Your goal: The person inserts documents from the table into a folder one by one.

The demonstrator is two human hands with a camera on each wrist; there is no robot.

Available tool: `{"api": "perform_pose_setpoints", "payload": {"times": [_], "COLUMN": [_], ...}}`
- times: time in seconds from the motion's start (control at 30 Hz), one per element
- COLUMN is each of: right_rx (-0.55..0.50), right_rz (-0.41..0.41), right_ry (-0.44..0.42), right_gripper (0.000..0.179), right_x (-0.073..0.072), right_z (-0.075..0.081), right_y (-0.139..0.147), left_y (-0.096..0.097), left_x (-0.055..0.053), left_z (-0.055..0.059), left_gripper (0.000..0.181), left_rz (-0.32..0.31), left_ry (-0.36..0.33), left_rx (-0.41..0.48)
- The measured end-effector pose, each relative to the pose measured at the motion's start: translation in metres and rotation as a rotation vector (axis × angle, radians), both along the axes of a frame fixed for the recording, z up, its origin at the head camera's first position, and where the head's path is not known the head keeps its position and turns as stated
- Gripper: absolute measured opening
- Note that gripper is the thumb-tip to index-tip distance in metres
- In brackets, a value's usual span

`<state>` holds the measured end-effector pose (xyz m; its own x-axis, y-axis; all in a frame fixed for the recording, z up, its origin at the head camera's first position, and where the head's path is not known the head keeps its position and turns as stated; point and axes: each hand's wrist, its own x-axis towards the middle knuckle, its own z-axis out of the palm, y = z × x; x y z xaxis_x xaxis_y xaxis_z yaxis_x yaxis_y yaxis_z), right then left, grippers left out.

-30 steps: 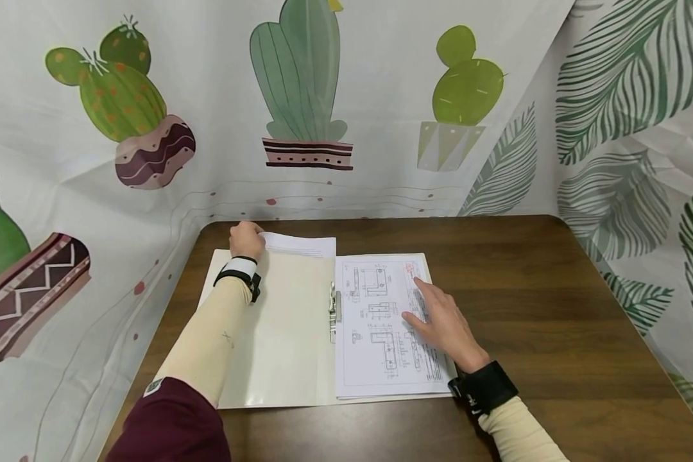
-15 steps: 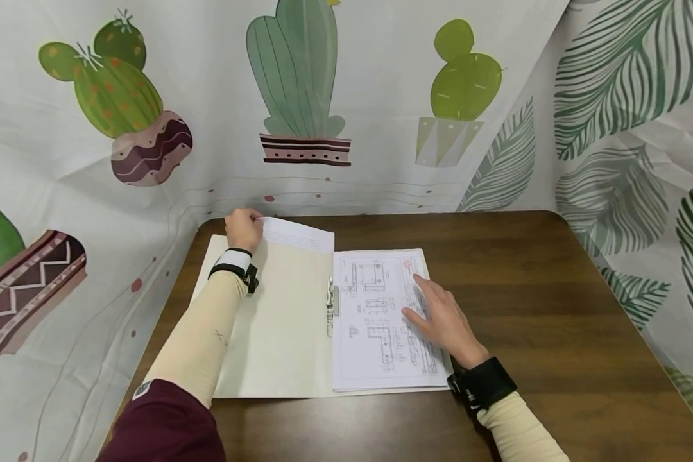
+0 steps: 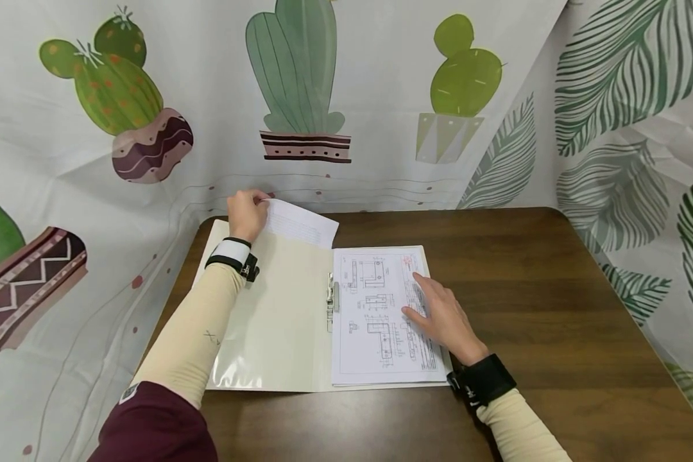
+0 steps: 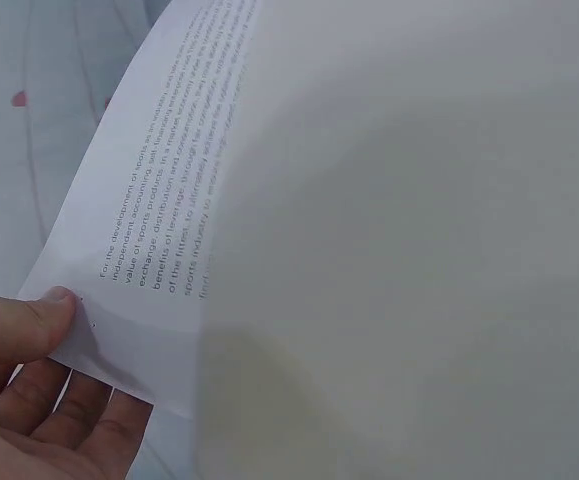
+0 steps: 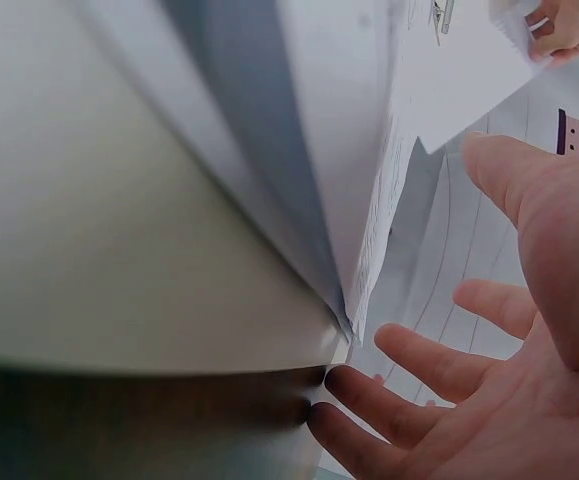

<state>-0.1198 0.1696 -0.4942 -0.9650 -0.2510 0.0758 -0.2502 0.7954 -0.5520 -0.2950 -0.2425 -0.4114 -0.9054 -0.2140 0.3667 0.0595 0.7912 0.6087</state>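
My left hand (image 3: pixel 247 215) pinches the upper left corner of a white printed sheet (image 3: pixel 303 223) at the back of an open cream folder (image 3: pixel 271 314). In the left wrist view the thumb (image 4: pixel 39 325) lies on the printed face of the sheet, with the fingers behind it. The sheet slants out past the folder's left cover, which hides its lower part. My right hand (image 3: pixel 447 321) lies with spread fingers over the right edge of a stack of technical drawings (image 3: pixel 360 346). In the right wrist view its fingertips are right at the edge of the folder.
A metal lever clip (image 3: pixel 332 301) sits along the folder's spine. The folder lies on a brown wooden table (image 3: pixel 525 289). A white cloth (image 3: pixel 381 186) printed with cacti and leaves hangs behind the table and at its sides.
The left hand has moved away toward the back with the sheet. More of the sheet shows past the cover, and it is tilted more. The right hand has stayed nearly still.
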Motion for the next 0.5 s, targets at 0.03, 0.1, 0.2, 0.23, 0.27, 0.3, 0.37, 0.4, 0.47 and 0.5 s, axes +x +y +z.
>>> {"api": "perform_pose_setpoints", "payload": {"times": [0.03, 0.1, 0.2, 0.23, 0.27, 0.3, 0.37, 0.4, 0.47, 0.5], "right_rx": [-0.001, -0.001, -0.003, -0.004, -0.005, -0.005, -0.007, -0.008, -0.011, -0.014], "right_rz": [0.000, 0.001, 0.001, 0.002, 0.002, 0.001, 0.000, 0.001, 0.000, -0.001], "right_ry": [-0.001, -0.001, -0.002, -0.002, -0.001, -0.002, -0.005, -0.006, -0.008, -0.008], "right_gripper": [0.084, 0.084, 0.084, 0.084, 0.084, 0.084, 0.084, 0.084, 0.084, 0.083], "right_x": [0.000, 0.000, 0.000, 0.000, 0.000, 0.001, 0.001, 0.001, 0.001, 0.001], "right_z": [0.000, 0.000, -0.001, 0.000, 0.000, 0.000, 0.000, 0.000, 0.001, 0.001], "right_y": [0.000, 0.000, 0.000, 0.000, 0.000, 0.000, 0.000, 0.000, 0.000, 0.001], "left_y": [0.001, 0.002, 0.004, 0.004, 0.004, 0.005, 0.004, 0.004, 0.004, 0.004], "left_x": [0.000, 0.001, 0.003, 0.003, 0.004, 0.005, 0.007, 0.007, 0.008, 0.008], "left_z": [0.002, 0.007, 0.015, 0.018, 0.021, 0.024, 0.030, 0.033, 0.040, 0.043], "left_gripper": [0.016, 0.016, 0.016, 0.016, 0.016, 0.016, 0.016, 0.016, 0.016, 0.016], "left_rz": [-0.001, -0.003, -0.005, -0.007, -0.008, -0.008, -0.008, -0.008, -0.004, -0.001], "left_ry": [0.008, 0.024, 0.044, 0.051, 0.059, 0.067, 0.089, 0.100, 0.125, 0.136], "left_rx": [0.005, 0.011, 0.035, 0.040, 0.042, 0.046, 0.057, 0.059, 0.067, 0.070]}}
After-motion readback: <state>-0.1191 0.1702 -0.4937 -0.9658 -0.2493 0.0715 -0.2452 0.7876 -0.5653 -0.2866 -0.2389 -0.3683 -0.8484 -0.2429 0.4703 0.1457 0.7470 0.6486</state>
